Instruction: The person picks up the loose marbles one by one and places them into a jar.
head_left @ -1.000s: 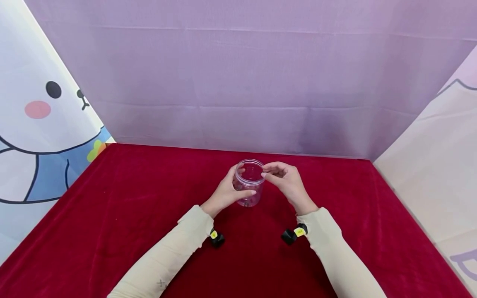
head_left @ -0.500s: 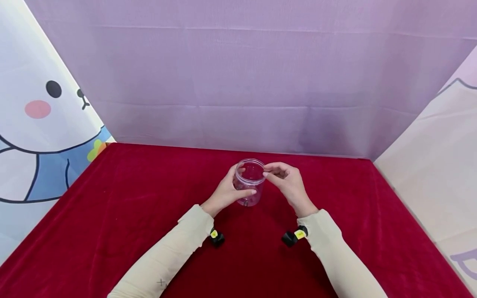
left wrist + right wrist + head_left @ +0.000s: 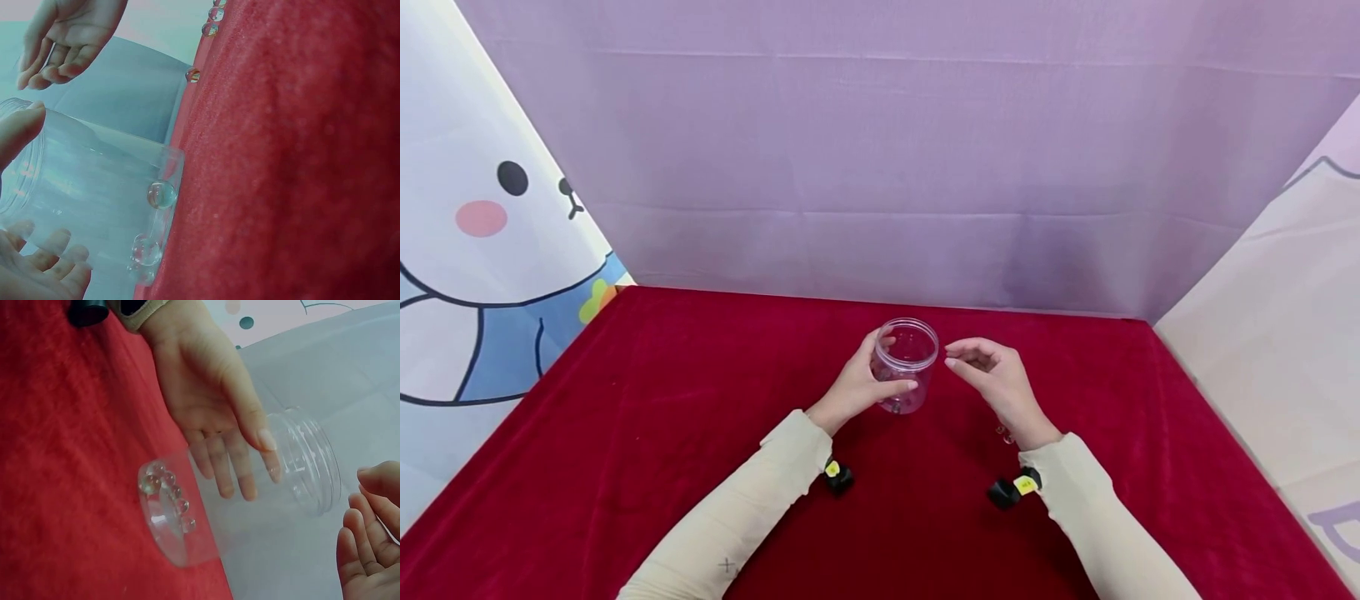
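Note:
A clear plastic jar [image 3: 917, 379], lidless, stands on the red cloth with several glass marbles [image 3: 167, 478] at its bottom. My left hand [image 3: 853, 387] grips the jar from the left, thumb across the near side and fingers behind it. Just right of the rim, apart from it, is my right hand [image 3: 992, 375]; its fingers are loosely curled and hold nothing that I can see. A few loose glass marbles [image 3: 1005, 434] lie on the cloth beside the right wrist, partly hidden by it; the left wrist view shows a marble [image 3: 192, 75] in this group.
Red cloth [image 3: 715, 375] covers the table, with a lilac curtain [image 3: 880, 167] behind it. A printed cartoon sheet [image 3: 482, 250] hangs at the left and a pale sheet [image 3: 1285, 358] at the right. Small black cameras [image 3: 1003, 493] sit at both wrists.
My right hand has drawn away from the jar's rim, moving right and a little towards me. Loose marbles beside its wrist have come into view. The left hand and jar have stayed nearly still.

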Demonstrator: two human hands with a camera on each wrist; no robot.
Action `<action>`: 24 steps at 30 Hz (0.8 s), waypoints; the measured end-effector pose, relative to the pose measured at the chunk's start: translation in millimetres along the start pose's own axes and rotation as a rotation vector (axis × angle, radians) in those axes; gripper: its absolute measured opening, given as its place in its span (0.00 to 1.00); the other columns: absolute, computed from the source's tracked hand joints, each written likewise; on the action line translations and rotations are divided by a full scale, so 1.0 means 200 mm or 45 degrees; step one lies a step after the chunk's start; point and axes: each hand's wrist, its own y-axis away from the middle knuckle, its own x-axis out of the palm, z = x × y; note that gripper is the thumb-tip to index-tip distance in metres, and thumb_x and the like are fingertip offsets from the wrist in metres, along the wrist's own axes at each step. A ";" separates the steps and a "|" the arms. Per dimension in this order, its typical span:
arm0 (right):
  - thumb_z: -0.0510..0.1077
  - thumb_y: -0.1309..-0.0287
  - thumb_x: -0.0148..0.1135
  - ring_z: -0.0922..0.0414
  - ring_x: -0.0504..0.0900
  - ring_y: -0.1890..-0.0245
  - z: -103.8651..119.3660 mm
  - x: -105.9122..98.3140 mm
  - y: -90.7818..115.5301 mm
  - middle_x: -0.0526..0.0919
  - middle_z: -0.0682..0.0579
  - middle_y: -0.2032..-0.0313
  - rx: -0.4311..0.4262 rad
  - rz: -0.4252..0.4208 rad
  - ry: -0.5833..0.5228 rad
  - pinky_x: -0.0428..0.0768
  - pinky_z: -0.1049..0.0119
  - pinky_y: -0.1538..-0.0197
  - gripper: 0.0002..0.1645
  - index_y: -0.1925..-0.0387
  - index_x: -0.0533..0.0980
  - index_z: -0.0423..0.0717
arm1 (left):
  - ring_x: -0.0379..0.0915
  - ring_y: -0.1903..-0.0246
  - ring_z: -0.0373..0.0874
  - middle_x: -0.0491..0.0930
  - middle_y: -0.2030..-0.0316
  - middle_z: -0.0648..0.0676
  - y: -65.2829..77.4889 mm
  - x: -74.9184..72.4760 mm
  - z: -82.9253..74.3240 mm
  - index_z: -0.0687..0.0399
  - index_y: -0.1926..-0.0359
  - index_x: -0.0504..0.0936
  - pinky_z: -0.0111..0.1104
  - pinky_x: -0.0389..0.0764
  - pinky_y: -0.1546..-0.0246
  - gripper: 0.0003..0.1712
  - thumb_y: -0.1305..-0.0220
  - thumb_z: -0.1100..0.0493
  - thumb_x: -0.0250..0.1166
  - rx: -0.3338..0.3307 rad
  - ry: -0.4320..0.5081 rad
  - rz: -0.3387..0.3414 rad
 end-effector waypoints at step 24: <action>0.45 0.43 0.65 0.42 0.80 0.61 -0.09 -0.15 0.15 0.82 0.44 0.60 0.073 0.063 0.072 0.81 0.60 0.58 0.15 0.56 0.79 0.41 | 0.60 0.36 0.53 0.60 0.34 0.57 0.00 0.01 -0.01 0.47 0.28 0.50 0.50 0.65 0.38 0.53 0.49 0.60 0.72 -0.051 -0.018 -0.035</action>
